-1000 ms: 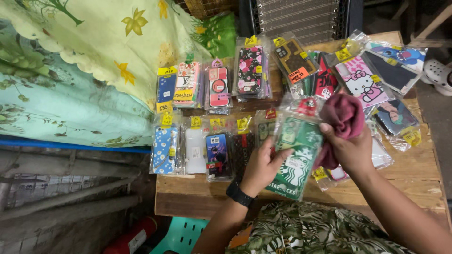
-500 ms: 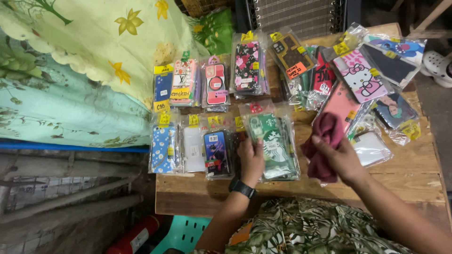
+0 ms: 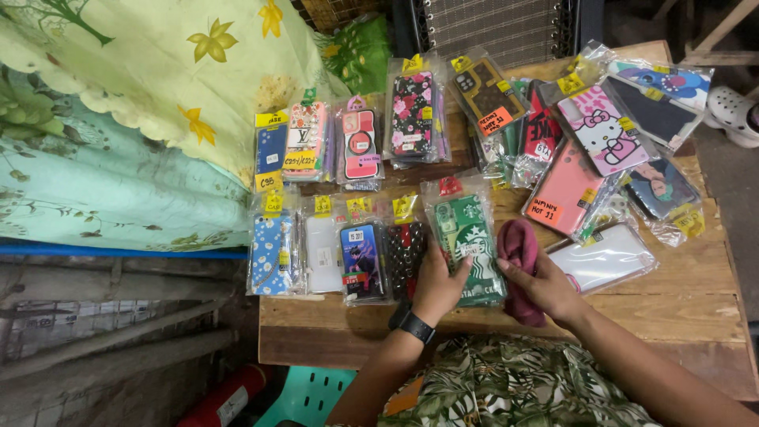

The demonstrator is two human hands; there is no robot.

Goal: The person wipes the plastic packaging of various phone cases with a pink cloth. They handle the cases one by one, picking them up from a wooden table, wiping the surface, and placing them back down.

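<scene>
Green case pack [image 3: 472,253] now flat under left hand [image 3: 437,282], fingers spread; right hand [image 3: 545,286] fingers pinching maroon cloth [image 3: 518,265].

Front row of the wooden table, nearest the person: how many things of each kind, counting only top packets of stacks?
Bagged phone cases, tops showing: 6 (blue floral, white, dark figure-print, black studded, green under the left hand, pale)
Maroon cloth in the right hand: 1
Black wristwatch: 1
Total: 8

Bagged phone cases [image 3: 411,119], yellow tags [image 3: 271,119]
</scene>
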